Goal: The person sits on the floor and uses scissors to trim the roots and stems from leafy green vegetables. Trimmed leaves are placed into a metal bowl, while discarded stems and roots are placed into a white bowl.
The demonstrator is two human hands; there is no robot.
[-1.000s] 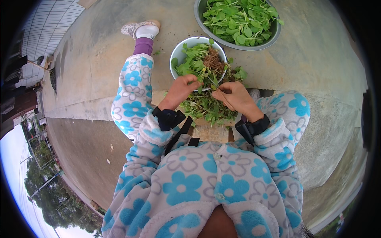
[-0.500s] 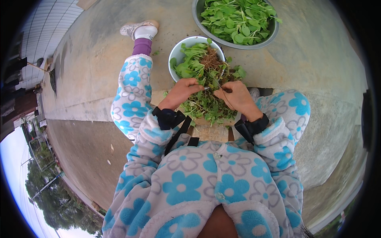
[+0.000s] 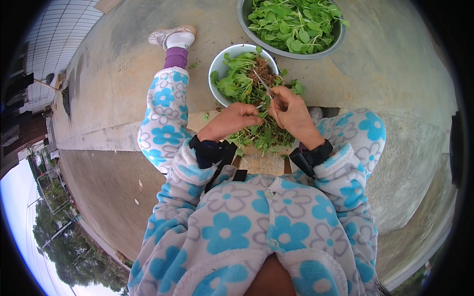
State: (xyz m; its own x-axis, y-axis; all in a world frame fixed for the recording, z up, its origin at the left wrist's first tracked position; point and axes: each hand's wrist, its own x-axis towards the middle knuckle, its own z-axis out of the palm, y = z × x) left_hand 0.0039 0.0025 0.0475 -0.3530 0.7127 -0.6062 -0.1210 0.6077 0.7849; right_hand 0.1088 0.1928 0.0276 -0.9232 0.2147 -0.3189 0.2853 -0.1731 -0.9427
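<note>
Two hands at work above the white bowl [image 3: 222, 59] on concrete: left hand [image 3: 236, 121] pinched on a green sprig [image 3: 256, 106], right hand [image 3: 292, 111] closed round small scissors [image 3: 264, 85].

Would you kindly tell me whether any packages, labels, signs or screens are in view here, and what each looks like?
None are in view: only a round white bowl and a round grey metal basin of green leaves on the concrete ground, with the left hand and right hand over the bowl.
</note>
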